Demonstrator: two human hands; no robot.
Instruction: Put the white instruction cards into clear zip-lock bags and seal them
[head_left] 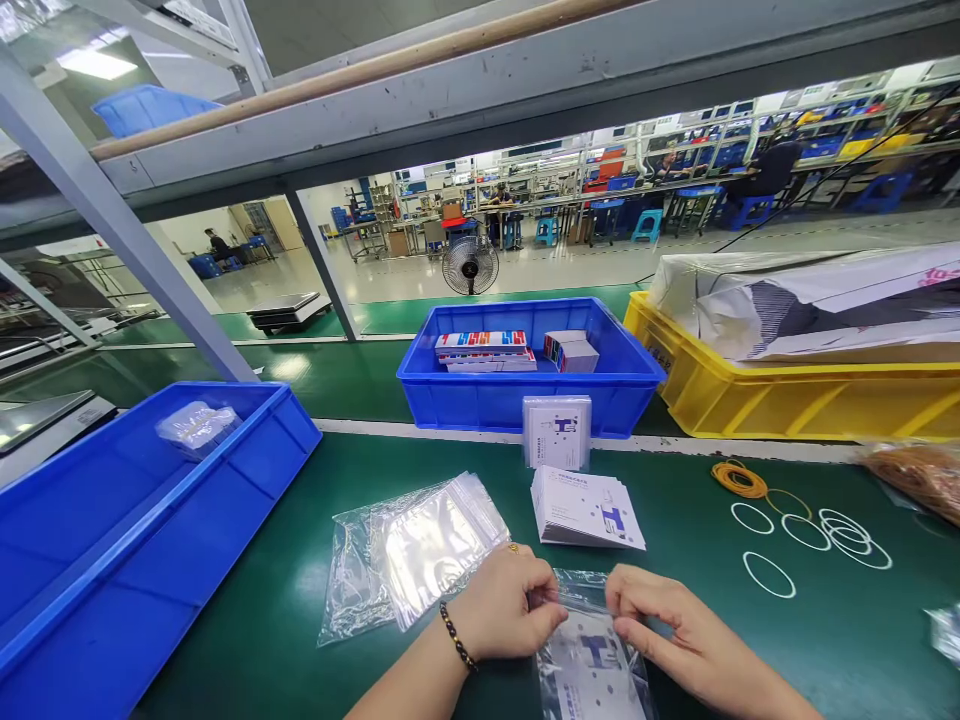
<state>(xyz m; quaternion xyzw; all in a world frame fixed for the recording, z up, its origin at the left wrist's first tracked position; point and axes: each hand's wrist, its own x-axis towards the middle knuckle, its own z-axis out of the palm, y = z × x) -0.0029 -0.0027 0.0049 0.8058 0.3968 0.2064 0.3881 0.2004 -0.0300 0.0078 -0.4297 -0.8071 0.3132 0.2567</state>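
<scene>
left hand (511, 603), right hand (679, 632), both pinching

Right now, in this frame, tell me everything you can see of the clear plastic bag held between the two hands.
The clear zip bag is a small, thin, glossy plastic pouch with a seal strip along its top edge. It lies roughly flat on the green table, near the viewer. A white card with blue print shows inside. The left hand and right hand pinch the top edge from either side. Whether the seal is shut cannot be told.
</scene>
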